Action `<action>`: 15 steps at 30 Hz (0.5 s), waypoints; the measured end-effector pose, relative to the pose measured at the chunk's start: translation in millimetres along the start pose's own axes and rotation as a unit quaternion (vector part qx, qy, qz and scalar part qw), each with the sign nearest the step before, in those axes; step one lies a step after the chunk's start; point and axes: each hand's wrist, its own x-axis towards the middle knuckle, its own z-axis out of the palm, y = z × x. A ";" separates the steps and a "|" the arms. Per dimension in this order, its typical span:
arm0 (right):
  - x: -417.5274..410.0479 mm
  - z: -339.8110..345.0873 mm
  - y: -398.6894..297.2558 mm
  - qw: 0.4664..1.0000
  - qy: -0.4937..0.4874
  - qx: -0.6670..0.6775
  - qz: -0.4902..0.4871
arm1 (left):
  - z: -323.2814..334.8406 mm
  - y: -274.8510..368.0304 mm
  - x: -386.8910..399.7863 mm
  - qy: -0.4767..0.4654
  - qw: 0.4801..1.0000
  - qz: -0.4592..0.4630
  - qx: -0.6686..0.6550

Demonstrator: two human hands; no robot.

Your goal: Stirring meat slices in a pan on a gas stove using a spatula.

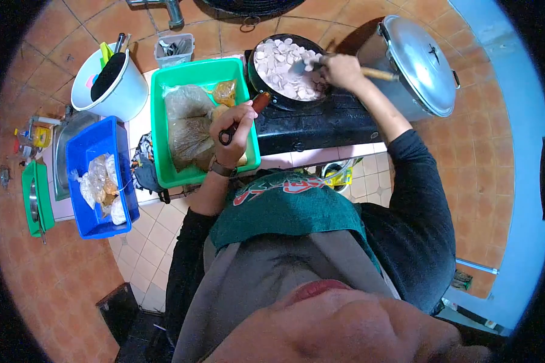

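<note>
A dark wok point(254, 75) sits on a black gas stove point(315, 122), full of pale sliced round pieces point(277, 68). Its brown handle point(262, 102) is in my left hand point(234, 129), which reaches across the green basin point(159, 136). Over the wok's right side, my right hand point(343, 71) grips a spatula with a wooden handle point(379, 74). The spatula's blurred metal end point(299, 68) is among the pieces. Inside the green basin lie plastic bags of brownish contents point(186, 131) and a smaller knotted bag of orange-brown stuff point(225, 92).
A tall lidded aluminium pot point(420, 68) stands right of the stove. To the left are a white bucket of utensils point(136, 90), a small clear container point(175, 59), a blue basin with bags point(84, 218), a patterned cloth point(145, 163) and a metal sink point(62, 154). A tap point(175, 16) projects at the top.
</note>
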 end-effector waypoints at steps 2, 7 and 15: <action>15.3 13.6 29.3 0.988 0.113 -0.092 -0.052 | 2.1 2.0 3.4 -0.008 1.000 0.029 -0.002; 24.0 29.3 38.0 0.962 0.088 -0.205 -0.159 | 0.8 -2.0 2.6 -0.009 0.998 0.057 -0.012; -9.9 -5.3 -19.7 0.983 -0.170 0.015 -0.068 | -3.9 -5.2 1.8 -0.011 0.999 0.018 -0.029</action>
